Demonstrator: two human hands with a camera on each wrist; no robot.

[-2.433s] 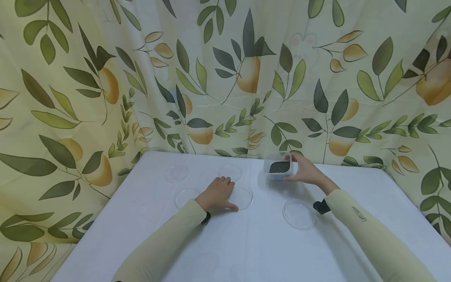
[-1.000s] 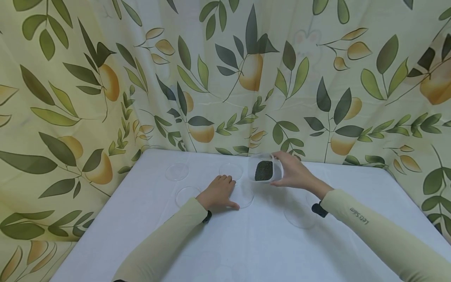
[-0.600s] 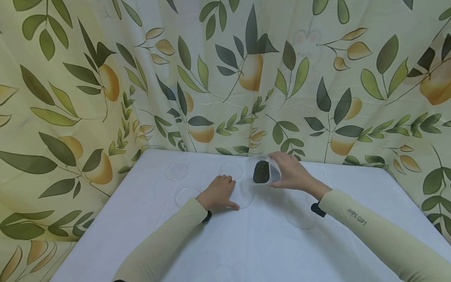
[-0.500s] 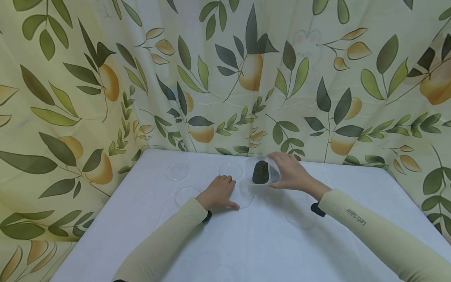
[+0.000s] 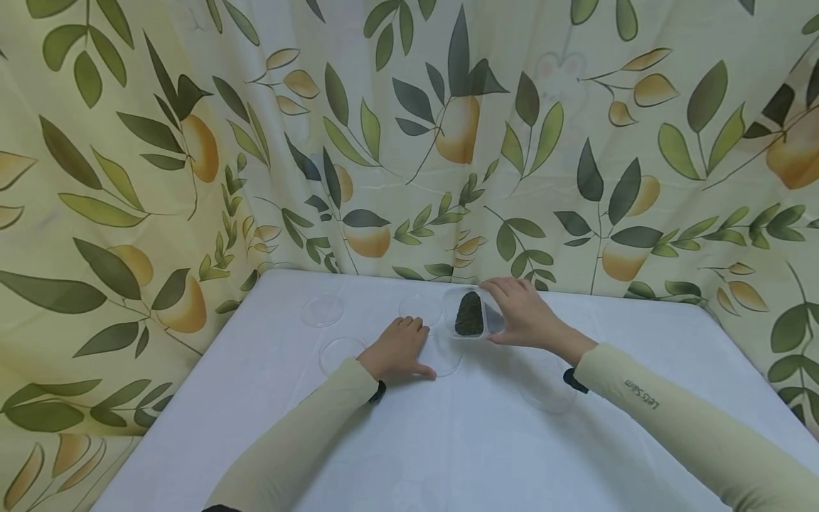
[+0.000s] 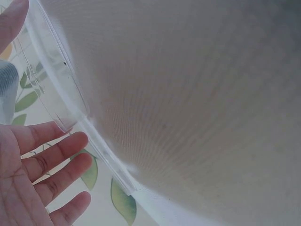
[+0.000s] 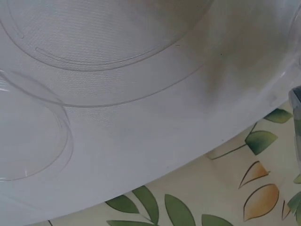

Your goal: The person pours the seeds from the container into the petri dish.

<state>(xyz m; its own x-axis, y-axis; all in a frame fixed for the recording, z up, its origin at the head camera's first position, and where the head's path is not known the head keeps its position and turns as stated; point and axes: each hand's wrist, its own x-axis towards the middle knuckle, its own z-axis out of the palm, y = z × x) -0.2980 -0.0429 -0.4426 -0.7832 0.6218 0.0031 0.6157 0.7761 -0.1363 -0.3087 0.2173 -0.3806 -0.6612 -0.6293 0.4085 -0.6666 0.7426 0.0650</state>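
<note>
My right hand [image 5: 527, 320] grips a small clear plastic box [image 5: 494, 320] by its right side. The box tips to the left, and its dark granular contents [image 5: 469, 315] lie inside in a slope. Just below and left of it, a clear petri dish [image 5: 448, 361] lies on the table. My left hand [image 5: 397, 348] rests at that dish, index finger and thumb spread along its edge. In the left wrist view the other left-hand fingers [image 6: 56, 167] stretch out loosely. The right wrist view shows only part of the box [image 7: 296, 113] at its right edge.
More clear round dishes stand on the white table [image 5: 397, 441]: a far-left dish [image 5: 322, 311], a near-left dish [image 5: 341, 355], a far-middle dish [image 5: 420, 311] and a right-hand dish [image 5: 547, 387] under my right forearm. A patterned curtain [image 5: 409, 142] hangs behind the table.
My right hand has carried the box leftward toward the petri dish and tipped it further left. The dark contents have shifted inside it. My left hand has stayed in place.
</note>
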